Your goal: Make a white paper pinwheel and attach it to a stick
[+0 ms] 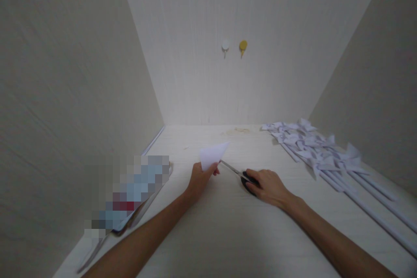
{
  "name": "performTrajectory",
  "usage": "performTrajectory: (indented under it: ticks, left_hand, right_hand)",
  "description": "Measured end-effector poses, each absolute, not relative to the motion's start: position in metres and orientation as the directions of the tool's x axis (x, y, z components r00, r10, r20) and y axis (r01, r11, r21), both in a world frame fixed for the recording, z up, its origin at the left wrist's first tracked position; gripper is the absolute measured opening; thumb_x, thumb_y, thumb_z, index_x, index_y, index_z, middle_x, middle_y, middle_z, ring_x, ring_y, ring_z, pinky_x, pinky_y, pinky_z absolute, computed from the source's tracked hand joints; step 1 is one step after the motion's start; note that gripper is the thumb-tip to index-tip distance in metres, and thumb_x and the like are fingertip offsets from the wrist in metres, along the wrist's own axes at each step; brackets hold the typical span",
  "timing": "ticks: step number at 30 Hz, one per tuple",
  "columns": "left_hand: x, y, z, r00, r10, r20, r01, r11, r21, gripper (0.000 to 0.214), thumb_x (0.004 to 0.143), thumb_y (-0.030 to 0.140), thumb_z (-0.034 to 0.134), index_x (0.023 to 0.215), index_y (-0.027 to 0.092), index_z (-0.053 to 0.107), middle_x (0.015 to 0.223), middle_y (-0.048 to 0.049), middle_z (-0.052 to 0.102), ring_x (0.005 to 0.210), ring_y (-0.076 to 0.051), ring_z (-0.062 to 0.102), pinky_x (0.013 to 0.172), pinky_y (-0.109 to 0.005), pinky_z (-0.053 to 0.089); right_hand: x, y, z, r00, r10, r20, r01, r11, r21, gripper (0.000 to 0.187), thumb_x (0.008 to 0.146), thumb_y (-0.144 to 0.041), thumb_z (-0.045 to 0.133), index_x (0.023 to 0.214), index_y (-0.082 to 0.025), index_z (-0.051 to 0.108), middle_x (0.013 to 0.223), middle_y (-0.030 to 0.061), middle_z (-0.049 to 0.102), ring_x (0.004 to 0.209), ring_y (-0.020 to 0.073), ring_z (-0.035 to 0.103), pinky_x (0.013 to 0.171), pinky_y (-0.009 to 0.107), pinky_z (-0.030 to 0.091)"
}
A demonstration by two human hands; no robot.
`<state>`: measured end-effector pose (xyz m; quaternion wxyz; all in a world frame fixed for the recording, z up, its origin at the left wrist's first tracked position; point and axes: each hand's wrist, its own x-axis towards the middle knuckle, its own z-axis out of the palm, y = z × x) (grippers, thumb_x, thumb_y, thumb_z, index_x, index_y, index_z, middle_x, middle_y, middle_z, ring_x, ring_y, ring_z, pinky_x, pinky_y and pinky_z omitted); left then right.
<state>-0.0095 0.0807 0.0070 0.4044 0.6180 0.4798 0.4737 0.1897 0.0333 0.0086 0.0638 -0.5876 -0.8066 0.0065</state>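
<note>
Near the middle of the table, my left hand (201, 180) pinches a piece of white paper (211, 155), held up at a slant with a pointed corner toward the upper right. My right hand (269, 186) is wrapped round the black handles of a pair of scissors (233, 168). The metal blades reach left to the lower right edge of the paper, close to my left fingertips. Whether the blades touch or have cut into the paper, I cannot tell.
Several white paper pinwheels (316, 150) on rolled paper sticks (378, 217) lie along the right. A pixelated flat object (140, 191) rests at the left by the wall. A white hook (225, 46) and a yellow hook (243, 46) are on the back wall.
</note>
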Motion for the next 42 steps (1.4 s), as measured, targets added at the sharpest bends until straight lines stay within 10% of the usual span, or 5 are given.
performTrajectory:
  ticks: [16,42]
  left_hand:
    - [-0.01,0.084,0.006,0.072,0.985,0.158,0.067,-0.163,0.984,0.024,0.064,0.029,0.053,0.044,0.015,0.053,0.057,-0.0022,0.059,0.06,-0.014,0.054,0.06,-0.024,0.039]
    - [-0.01,0.08,0.011,0.092,0.988,0.124,0.128,-0.136,0.982,0.022,0.059,0.03,0.058,0.044,0.015,0.051,0.046,0.0013,0.054,0.049,-0.012,0.051,0.055,-0.024,0.039]
  right_hand:
    - [0.223,0.051,0.008,0.186,0.966,0.182,0.981,-0.173,-0.082,0.022,0.075,-0.039,0.043,0.086,-0.02,0.047,0.078,0.005,0.06,0.068,0.0208,0.056,0.047,0.024,0.024]
    - [0.219,0.054,-0.004,0.121,0.864,0.489,0.819,0.191,-0.54,0.016,0.075,-0.028,0.042,0.081,-0.016,0.051,0.078,0.0051,0.051,0.068,0.0155,0.049,0.061,0.026,0.036]
